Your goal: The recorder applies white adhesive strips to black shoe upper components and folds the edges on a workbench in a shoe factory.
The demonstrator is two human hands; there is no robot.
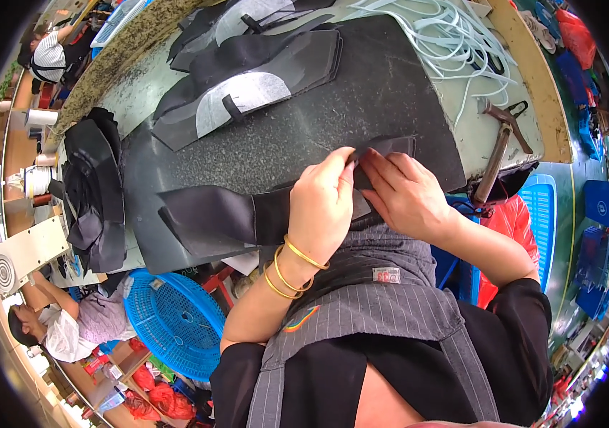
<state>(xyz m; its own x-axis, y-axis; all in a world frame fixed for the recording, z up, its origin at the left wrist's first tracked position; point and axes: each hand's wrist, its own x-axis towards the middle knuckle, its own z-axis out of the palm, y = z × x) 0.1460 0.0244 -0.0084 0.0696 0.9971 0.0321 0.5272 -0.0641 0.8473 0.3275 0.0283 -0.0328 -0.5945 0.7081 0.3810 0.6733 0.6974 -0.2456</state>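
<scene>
A long black leather-like piece [211, 217] lies along the near edge of the dark work mat [297, 125]. Its right end is raised between my two hands. My left hand [322, 207], with gold bangles at the wrist, pinches the piece's edge between thumb and fingers. Close beside it, my right hand [408, 192] has its fingers bent over the same edge, pressing it. The fingertips of both hands nearly meet; what exactly lies under them is partly hidden. Beyond them, a similar black piece with a whitish half-round patch [261, 89] and a small black tab lies flat.
Pale blue strips [447, 36] lie tangled at the back right. A hammer [495, 153] rests at the table's right edge. Dark pieces [94, 189] are heaped at the left. A blue basket [176, 321] stands below left; another person [69, 321] sits beyond it.
</scene>
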